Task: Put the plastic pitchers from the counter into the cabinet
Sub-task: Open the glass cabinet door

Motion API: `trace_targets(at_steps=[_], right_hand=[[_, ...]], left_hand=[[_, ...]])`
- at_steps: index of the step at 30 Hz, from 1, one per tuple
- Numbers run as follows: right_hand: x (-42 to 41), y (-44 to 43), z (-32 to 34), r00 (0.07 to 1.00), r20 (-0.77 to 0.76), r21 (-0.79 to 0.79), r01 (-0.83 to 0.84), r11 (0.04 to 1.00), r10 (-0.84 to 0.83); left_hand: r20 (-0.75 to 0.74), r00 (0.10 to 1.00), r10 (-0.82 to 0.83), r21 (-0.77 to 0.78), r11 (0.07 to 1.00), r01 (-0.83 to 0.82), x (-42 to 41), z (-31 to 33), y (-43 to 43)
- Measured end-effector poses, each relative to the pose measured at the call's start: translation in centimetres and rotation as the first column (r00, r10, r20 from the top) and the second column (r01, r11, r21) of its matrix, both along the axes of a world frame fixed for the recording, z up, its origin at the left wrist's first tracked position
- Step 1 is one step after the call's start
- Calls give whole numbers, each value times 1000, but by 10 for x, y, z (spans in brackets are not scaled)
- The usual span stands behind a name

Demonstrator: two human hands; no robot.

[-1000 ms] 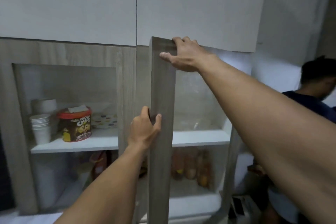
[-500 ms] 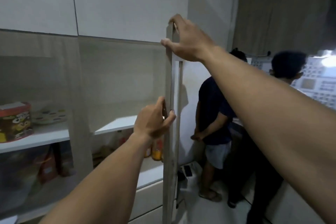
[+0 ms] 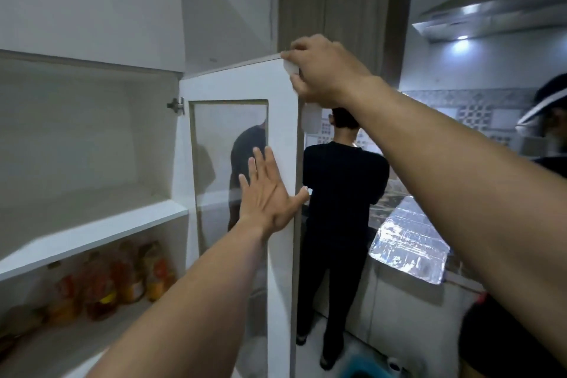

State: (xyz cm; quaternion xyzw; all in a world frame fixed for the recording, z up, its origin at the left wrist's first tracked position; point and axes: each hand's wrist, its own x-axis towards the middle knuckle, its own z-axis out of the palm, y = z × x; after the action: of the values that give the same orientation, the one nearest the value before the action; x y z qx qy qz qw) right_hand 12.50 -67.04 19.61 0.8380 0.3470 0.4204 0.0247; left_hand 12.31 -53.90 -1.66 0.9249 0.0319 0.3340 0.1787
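The cabinet door, white inside with a glass pane, stands swung wide open. My right hand grips its top outer corner. My left hand lies flat with fingers spread against the door's inner face, near the pane's edge. The cabinet's upper shelf is bare and white. No plastic pitcher shows in this view.
Several bottles stand on the lower shelf. A person in black stands just behind the door, facing a foil-lined counter. Another person is at the right edge. A range hood hangs upper right.
The door has swung from edge-on to wide open, showing its white inner face. My left hand let go of the door edge and now presses flat on it. The view turned right.
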Motion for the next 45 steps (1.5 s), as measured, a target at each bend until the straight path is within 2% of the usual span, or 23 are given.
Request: trace_targets(at_steps=[7,21,32,38,41,45], right_hand=[[74,-50,-7,975,-12,-76,222,972,-223],[190,-84,-18,968,-80,6,240,971,-238],[208,-81,-19,967,-83,41,247,968,-243],[194,-42,-14,989,66,64,131,989,-135],[182,-8,-12,997,64,79,43,996,-48],[169,51,-19,995,1,120,-100,988,101]], left_hand=[[-17,999,50,39,998,-50,81,3,-63],[0,994,108,35,993,-108,199,0,-106],[55,992,111,53,992,-114,219,3,-101],[178,979,97,150,981,-124,196,40,-49],[197,973,121,182,970,-158,182,63,-5],[219,934,282,213,921,-327,138,83,71]])
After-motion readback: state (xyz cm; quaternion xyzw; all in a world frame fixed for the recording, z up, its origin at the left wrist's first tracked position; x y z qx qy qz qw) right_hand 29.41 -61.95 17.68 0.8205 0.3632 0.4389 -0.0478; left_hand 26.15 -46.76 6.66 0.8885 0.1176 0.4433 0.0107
